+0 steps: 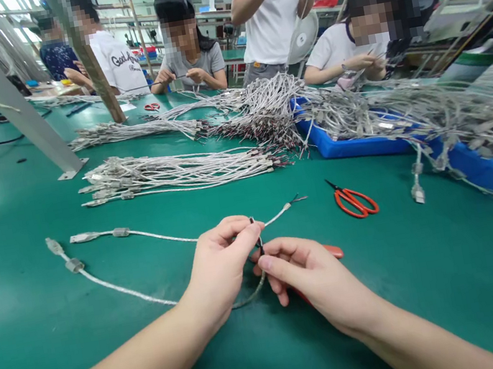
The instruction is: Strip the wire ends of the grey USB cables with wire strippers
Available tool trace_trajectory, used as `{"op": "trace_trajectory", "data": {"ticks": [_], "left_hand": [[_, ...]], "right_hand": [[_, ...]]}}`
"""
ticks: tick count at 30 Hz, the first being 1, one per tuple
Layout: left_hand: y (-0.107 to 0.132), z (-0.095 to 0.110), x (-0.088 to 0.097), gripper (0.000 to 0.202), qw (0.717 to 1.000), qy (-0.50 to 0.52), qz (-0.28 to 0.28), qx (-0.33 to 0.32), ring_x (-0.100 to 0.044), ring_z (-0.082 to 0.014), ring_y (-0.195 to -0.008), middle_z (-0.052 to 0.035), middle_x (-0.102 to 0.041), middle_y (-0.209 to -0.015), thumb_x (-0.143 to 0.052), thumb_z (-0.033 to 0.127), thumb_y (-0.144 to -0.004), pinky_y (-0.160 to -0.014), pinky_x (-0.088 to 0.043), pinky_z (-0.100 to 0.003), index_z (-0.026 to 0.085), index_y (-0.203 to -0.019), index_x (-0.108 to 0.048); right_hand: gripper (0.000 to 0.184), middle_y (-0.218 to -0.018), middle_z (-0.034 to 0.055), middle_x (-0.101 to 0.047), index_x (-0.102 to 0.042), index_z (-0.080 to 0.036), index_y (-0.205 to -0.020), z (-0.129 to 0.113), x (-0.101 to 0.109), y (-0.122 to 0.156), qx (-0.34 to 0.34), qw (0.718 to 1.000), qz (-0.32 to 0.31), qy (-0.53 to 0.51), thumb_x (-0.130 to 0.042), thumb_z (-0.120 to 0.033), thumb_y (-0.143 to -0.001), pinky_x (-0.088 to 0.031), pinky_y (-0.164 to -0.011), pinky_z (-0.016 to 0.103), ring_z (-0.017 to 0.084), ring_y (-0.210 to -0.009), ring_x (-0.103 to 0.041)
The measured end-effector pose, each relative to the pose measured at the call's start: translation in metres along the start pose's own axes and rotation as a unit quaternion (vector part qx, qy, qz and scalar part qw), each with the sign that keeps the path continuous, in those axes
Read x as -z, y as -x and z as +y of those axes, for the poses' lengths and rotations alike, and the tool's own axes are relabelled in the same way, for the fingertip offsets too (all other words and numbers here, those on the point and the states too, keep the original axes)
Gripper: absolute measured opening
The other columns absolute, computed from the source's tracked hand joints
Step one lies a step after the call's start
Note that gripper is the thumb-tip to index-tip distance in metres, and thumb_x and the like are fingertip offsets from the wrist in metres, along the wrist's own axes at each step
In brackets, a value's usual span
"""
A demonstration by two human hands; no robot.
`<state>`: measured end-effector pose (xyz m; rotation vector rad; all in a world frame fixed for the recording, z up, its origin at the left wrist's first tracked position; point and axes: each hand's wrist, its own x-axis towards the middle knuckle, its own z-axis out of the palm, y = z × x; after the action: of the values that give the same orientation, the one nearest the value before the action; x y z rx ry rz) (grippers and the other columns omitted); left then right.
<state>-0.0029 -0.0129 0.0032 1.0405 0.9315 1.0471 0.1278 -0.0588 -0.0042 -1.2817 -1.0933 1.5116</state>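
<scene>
My left hand (219, 264) pinches a white braided USB cable (121, 281) near a short dark section of wire (259, 245). The cable's thin end runs right to stripped wire tips (297, 200). Its other lengths lie on the green mat, with a USB plug (84, 237) and a ferrite bead (121, 232) at the left. My right hand (312, 280) curls over a red-handled tool (333, 252), whose metal end is hidden. Its fingertips sit right next to the dark wire, almost meeting my left hand.
Red-handled scissors (352, 202) lie on the green work mat (437, 304) to the right. Behind them are a bundle of white cables (173, 171) and a blue tray (363, 149) heaped with more. Several co-workers sit or stand beyond, with another pair of red scissors (151, 106) and metal frame posts.
</scene>
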Motion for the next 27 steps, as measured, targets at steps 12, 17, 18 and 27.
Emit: {"op": "trace_trajectory", "data": {"ticks": [12,17,18,27], "left_hand": [[0.004,0.003,-0.003,0.023,0.997,-0.003,-0.076,0.025,-0.052,-0.0127,-0.066,0.0004,-0.057,-0.065,-0.064,0.029,-0.081,-0.066,-0.042,-0.024,0.016,-0.062,-0.064],[0.006,-0.005,-0.004,0.020,0.993,0.033,-0.089,0.075,-0.055,-0.0109,-0.065,0.0006,-0.062,-0.074,-0.065,0.035,-0.083,-0.060,-0.044,-0.022,0.018,-0.092,-0.064],[0.007,-0.007,-0.004,0.021,0.992,0.025,-0.097,0.083,-0.054,-0.0101,-0.061,0.0012,-0.062,-0.071,-0.065,0.037,-0.083,-0.055,-0.041,-0.020,0.018,-0.091,-0.063],[0.011,-0.007,-0.007,0.012,0.992,-0.018,-0.114,0.048,-0.031,-0.0040,-0.044,0.0038,-0.057,-0.063,-0.062,0.030,-0.085,-0.040,-0.021,-0.018,0.018,-0.082,-0.061]], "right_hand": [[0.020,-0.057,-0.0023,-0.058,-0.068,-0.018,-0.073,-0.002,-0.002,-0.001,0.055,0.993,0.078,-0.071,-0.072,-0.037,-0.078,-0.042,-0.050,0.024,0.010,-0.050,-0.051],[0.016,-0.058,-0.0023,-0.057,-0.069,-0.018,-0.076,-0.003,0.006,-0.003,0.071,0.988,0.111,-0.084,-0.072,-0.033,-0.078,-0.041,-0.050,0.024,0.010,-0.051,-0.049],[0.015,-0.058,-0.0021,-0.057,-0.069,-0.018,-0.076,-0.004,0.007,-0.004,0.072,0.986,0.120,-0.091,-0.072,-0.032,-0.078,-0.041,-0.050,0.024,0.011,-0.052,-0.049],[0.015,-0.053,-0.0035,-0.054,-0.067,-0.018,-0.069,-0.008,0.008,-0.004,0.089,0.978,0.141,-0.129,-0.073,-0.031,-0.076,-0.038,-0.050,0.025,0.010,-0.049,-0.047]]}}
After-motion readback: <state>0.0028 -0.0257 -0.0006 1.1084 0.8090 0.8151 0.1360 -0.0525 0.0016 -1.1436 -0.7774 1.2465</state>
